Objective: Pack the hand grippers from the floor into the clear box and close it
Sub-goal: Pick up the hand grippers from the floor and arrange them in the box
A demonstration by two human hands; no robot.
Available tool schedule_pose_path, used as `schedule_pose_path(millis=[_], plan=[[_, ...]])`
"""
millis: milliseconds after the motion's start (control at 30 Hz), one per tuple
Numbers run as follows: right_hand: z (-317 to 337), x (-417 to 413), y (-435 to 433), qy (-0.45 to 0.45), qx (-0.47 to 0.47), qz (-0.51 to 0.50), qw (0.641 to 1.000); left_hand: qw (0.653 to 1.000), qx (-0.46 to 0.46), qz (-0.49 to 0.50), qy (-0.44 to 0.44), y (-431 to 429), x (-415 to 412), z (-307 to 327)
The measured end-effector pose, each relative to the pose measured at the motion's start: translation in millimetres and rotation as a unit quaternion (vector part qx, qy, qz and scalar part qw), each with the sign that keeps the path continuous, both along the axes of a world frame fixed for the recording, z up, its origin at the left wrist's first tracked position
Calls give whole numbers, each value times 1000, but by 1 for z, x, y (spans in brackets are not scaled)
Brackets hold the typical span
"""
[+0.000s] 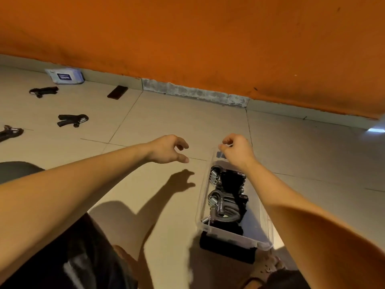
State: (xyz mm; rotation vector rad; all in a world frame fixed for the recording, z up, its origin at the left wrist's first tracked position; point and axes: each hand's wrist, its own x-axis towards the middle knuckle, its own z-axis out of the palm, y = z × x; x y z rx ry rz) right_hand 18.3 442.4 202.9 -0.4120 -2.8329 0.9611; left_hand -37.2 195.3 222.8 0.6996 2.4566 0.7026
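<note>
three hand grippers (73, 120) lay far left of the loose, empty left hand (166, 150). right hand (236, 150) curled over clear box (229, 234), hold unclear.

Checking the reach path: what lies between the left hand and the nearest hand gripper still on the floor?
Bare floor tile only, in the head view: nothing sits between the left hand and that hand gripper.

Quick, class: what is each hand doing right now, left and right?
Left hand: open, fingers loosely curled, holding nothing.
Right hand: fingers curled over the far end of the clear box; cannot tell whether it holds anything.
</note>
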Motion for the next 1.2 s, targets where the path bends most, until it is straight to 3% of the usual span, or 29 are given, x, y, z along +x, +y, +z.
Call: schedule_pose_path(millis=[67,267,400,600,867,1033,1200], plan=[[20,-1,-32,17,-26,15,999,1000,5,8,7,-32,7,30],[90,-2,-153,28,-25,152,988,993,-104,22,40,-146,17,115],[116,-5,-244,42,-6,236,971,985,-144,60,74,-224,16,141],[116,-38,-384,17,11,312,950,972,-117,153,136,-370,7,130],[99,-114,-552,-29,30,331,943,960,-82,241,121,-584,-32,119],[79,-162,-612,-54,45,310,948,948,-72,288,117,-691,-71,111],[33,-209,-641,-73,33,276,958,942,-80,315,85,-746,-126,66]])
